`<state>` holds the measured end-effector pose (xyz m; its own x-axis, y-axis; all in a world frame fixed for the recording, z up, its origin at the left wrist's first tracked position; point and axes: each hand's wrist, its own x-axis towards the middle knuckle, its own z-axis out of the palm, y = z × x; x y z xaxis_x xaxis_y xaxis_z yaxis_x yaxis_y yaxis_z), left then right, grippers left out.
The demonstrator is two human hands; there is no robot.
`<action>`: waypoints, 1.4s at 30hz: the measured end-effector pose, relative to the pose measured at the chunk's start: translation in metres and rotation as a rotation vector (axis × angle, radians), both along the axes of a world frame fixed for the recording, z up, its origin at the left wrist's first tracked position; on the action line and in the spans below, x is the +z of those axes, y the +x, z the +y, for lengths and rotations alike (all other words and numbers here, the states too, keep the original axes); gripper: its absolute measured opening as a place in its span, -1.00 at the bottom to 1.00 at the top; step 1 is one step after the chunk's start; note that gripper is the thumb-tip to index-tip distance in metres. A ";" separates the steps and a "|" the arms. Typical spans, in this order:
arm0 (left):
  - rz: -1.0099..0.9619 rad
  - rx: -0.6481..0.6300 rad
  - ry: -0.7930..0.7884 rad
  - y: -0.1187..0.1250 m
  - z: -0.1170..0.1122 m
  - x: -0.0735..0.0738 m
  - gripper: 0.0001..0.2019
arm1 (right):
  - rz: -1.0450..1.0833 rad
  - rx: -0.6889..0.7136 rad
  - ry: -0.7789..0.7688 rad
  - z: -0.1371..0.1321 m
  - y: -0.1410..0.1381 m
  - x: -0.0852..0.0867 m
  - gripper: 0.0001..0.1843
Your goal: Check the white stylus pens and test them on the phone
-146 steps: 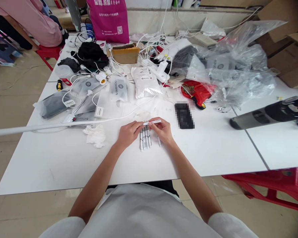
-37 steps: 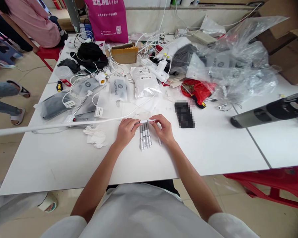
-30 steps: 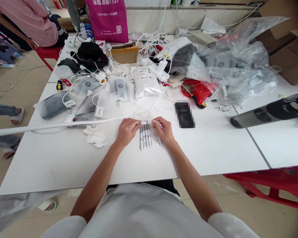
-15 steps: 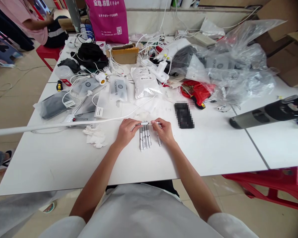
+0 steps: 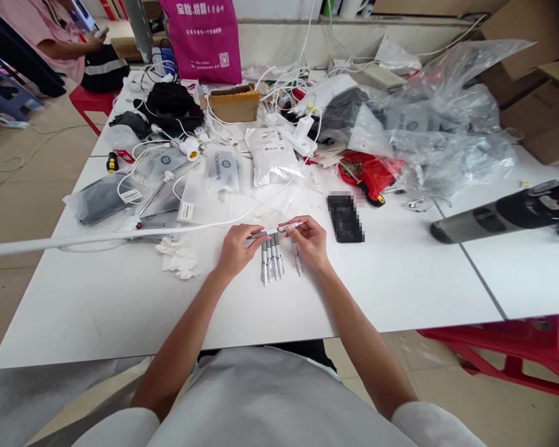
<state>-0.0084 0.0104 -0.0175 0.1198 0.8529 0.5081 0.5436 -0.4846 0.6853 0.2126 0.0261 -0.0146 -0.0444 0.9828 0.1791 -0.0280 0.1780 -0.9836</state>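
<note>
My left hand [image 5: 236,248] is closed, thumb and fingers pinching the grey end of a slim pen [image 5: 272,231]. Level with it, my right hand [image 5: 310,241] pinches a white pen length, which points up to the right. Whether these are one pen or two pieces end to end, I cannot tell. Below the hands several grey-and-white pens [image 5: 272,257] lie side by side on the white table [image 5: 270,316]. A single pen [image 5: 298,261] lies apart from them, its upper end partly hidden by my right hand.
A white cable [image 5: 97,238] crosses in front on the left, near a crumpled tissue [image 5: 179,256]. To the right are a pixelated dark object [image 5: 345,218] and a lying bottle [image 5: 503,211]. Bagged goods [image 5: 270,155], tangled cables and a pink bag [image 5: 202,43] crowd the back.
My right hand has risen slightly, and the white length in it now shows above its fingers, tilted up to the right. More of the grey end shows at my left hand.
</note>
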 end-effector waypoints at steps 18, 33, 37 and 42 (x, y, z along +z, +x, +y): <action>-0.192 -0.060 -0.192 -0.002 0.003 0.006 -0.79 | 0.114 -0.053 0.026 0.006 0.001 -0.006 -0.63; -0.095 -0.077 0.051 0.002 0.002 0.005 -0.86 | 0.381 -0.024 -0.094 0.006 -0.002 -0.003 -0.55; -0.008 -0.049 0.036 0.002 0.001 0.003 -0.75 | 0.590 -0.019 -0.148 0.009 0.002 0.004 -0.56; -0.002 0.008 0.032 -0.001 0.003 0.002 -0.83 | 0.927 0.013 -0.264 0.015 0.025 0.014 -0.61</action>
